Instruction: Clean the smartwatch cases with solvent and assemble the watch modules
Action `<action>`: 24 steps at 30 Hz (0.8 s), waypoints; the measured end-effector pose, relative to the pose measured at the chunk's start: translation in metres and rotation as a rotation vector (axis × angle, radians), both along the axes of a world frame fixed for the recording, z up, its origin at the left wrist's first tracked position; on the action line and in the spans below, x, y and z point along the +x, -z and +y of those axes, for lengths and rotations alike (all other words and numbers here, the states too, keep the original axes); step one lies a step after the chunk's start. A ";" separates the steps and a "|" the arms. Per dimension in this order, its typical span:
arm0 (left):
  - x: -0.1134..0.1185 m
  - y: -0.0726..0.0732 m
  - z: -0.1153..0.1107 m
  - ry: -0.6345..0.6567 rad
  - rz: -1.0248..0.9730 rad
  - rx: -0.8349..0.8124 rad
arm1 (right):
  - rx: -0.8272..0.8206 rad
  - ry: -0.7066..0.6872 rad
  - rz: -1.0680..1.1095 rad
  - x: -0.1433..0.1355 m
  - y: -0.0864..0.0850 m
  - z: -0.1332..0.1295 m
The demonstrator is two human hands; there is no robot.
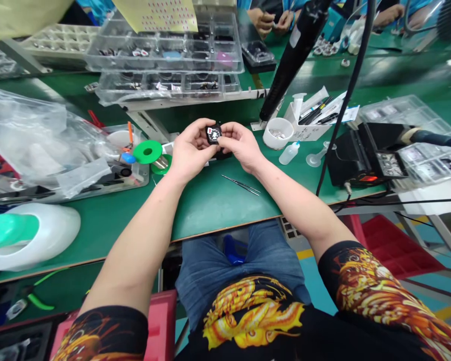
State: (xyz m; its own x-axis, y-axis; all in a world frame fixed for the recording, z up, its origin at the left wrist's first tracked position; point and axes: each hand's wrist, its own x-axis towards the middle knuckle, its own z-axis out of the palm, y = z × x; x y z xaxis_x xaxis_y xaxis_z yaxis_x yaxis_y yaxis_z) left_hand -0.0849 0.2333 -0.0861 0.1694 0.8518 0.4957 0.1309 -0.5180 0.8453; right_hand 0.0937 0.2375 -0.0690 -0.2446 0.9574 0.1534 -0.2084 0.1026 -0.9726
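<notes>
Between both hands I hold a small black watch point(213, 135) with white markings and a red-and-white spot on its face. My left hand point(192, 150) grips its left edge with thumb and fingers. My right hand point(241, 144) pinches the right edge, its thumb at the lower corner. Something dark lies partly hidden beneath the hands. A pair of tweezers point(241, 184) rests on the green mat point(210, 208) nearer to me. Just left of my left hand stands a green spool of solder wire point(148, 152).
Stacked clear compartment boxes point(165, 55) stand on a rack behind. To the right are a white tub point(278, 133), a small dropper bottle point(289, 153), a soldering station point(357, 155) and hanging cables. Plastic bags point(33, 130) and a large white bottle point(60, 233) occupy the left. Co-workers' hands point(272, 21) show across the bench.
</notes>
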 end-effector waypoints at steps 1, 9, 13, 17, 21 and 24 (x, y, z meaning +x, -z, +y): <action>0.001 0.000 -0.001 0.000 0.000 -0.003 | -0.013 0.005 -0.002 0.000 -0.001 0.000; 0.010 -0.002 -0.011 -0.053 0.043 0.015 | -0.025 0.070 -0.034 -0.003 0.000 -0.003; 0.013 -0.002 -0.014 -0.072 0.088 0.026 | 0.006 0.079 -0.023 -0.005 0.003 -0.005; 0.013 -0.001 -0.012 -0.078 0.064 0.051 | 0.040 0.032 -0.007 -0.004 0.002 -0.004; 0.015 -0.002 -0.013 -0.100 0.026 0.050 | 0.019 0.004 -0.044 -0.001 -0.004 -0.005; 0.019 -0.005 -0.014 -0.095 -0.012 0.038 | 0.006 0.040 -0.065 0.001 -0.007 -0.005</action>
State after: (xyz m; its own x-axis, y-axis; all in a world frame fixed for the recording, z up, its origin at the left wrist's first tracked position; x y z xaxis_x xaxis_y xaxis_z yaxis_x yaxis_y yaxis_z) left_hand -0.0664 0.2195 -0.0810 0.0826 0.8441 0.5297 0.1715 -0.5357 0.8268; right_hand 0.0951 0.2321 -0.0618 -0.2157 0.9658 0.1441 -0.1404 0.1153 -0.9834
